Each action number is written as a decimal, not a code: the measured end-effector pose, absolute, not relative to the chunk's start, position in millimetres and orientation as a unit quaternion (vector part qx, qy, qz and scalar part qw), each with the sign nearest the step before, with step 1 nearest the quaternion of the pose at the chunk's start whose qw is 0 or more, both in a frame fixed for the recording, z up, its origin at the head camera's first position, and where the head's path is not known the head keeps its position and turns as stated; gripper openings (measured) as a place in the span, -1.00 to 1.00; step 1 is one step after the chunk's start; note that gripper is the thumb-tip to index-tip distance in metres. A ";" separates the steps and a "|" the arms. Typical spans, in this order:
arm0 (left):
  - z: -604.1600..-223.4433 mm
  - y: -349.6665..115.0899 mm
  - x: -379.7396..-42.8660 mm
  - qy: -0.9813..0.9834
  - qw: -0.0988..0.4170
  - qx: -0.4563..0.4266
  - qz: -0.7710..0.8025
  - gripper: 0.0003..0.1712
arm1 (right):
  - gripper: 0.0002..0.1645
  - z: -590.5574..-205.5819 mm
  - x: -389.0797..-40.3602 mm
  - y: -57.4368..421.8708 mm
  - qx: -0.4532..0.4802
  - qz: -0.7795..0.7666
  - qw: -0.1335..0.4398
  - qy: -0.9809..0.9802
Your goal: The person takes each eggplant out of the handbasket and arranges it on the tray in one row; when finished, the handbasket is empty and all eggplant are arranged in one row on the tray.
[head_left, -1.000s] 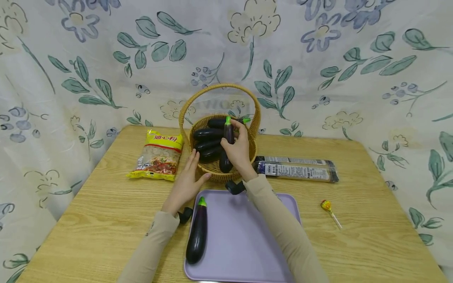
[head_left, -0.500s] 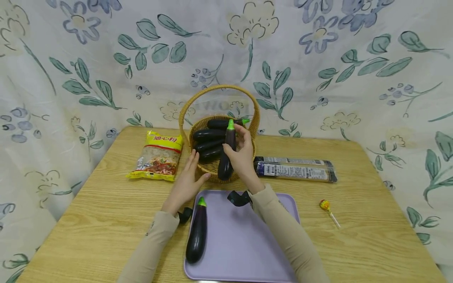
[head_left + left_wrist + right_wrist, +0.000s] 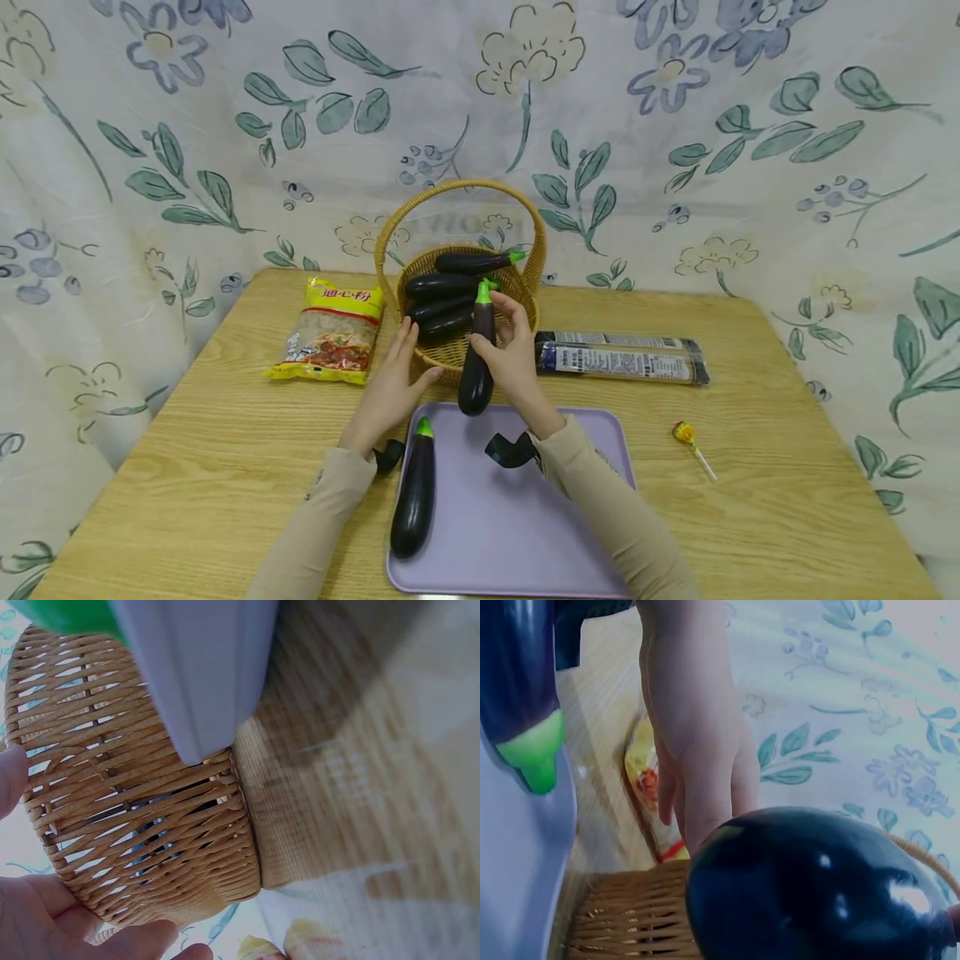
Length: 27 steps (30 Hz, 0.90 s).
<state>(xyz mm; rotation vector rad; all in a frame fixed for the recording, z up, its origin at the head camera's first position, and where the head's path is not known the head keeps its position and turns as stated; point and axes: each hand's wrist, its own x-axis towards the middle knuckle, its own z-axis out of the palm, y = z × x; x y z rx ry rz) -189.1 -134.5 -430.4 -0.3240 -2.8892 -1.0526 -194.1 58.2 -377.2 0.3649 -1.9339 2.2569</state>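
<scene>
My right hand (image 3: 512, 354) pinches an eggplant (image 3: 477, 367) between thumb and fingers, its green stem up and its thick end down, over the near side of the wicker basket (image 3: 442, 357) and the tray's far edge. In the right wrist view the eggplant's glossy end (image 3: 810, 885) fills the lower part. My left hand (image 3: 386, 400) rests against the basket's near left side, fingers straight and thumb spread. Several more eggplants (image 3: 442, 286) lie in the basket. Another eggplant (image 3: 414, 500) lies lengthwise along the left side of the lilac tray (image 3: 517, 525).
A yellow-ended pasta bag (image 3: 330, 333) lies left of the basket. On the right are long clear packs (image 3: 630, 360) with dark ends, and a lollipop (image 3: 684, 433) nearer me. The basket's tall handle (image 3: 461, 185) arches over it. A floral cloth (image 3: 600, 125) hangs behind the table.
My right hand has drawn the eggplant from over the basket's middle toward me, so its thick end now overlaps the tray's far edge. My left hand has stayed at the basket.
</scene>
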 end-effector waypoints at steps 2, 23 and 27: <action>-430.9 -134.6 -188.9 -0.934 0.024 -0.105 -0.341 0.03 | -0.29 -378.6 -192.2 59.0 0.115 0.751 0.066 -0.647; -430.6 -135.2 -190.1 -0.934 0.027 -0.110 -0.339 0.02 | -0.29 -400.1 -140.2 59.6 0.088 0.802 -0.071 -0.586; -431.0 -135.2 -189.0 -0.934 0.026 -0.108 -0.341 0.02 | -0.29 -406.8 -132.3 56.8 0.091 0.802 -0.089 -0.583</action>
